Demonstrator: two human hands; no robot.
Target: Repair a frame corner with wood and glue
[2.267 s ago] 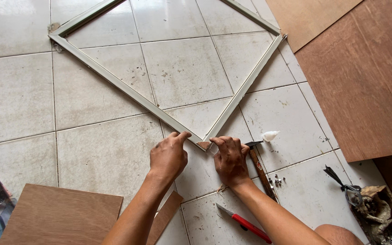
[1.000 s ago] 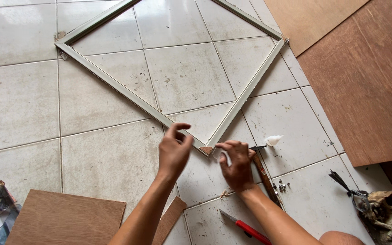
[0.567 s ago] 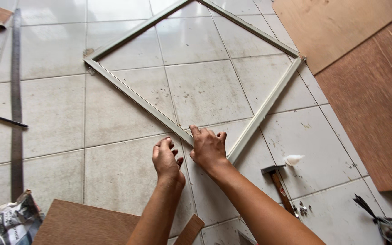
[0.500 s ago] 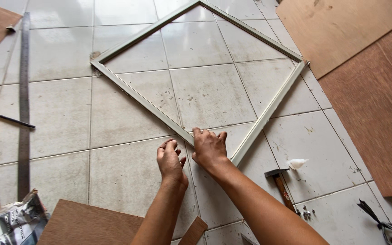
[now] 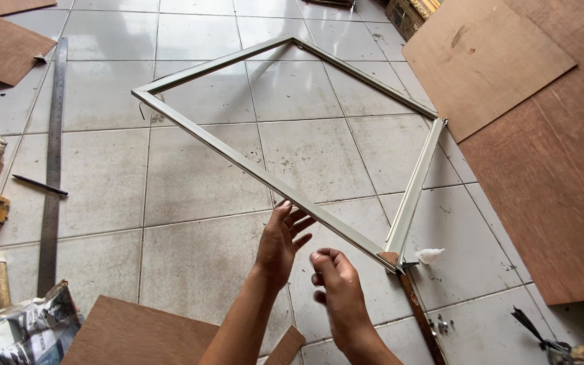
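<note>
On a tiled floor [image 5: 204,196] lies a square frame [image 5: 251,165]. The left hand [image 5: 280,240], fingers spread, is beside its near rail; the right hand [image 5: 336,284], fingers loosely curled and holding nothing, hovers just below.

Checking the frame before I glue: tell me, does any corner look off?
The near corner of the frame does: a brown block sits in the joint and a white blob lies beside it. The left hand touches the near rail.
</note>
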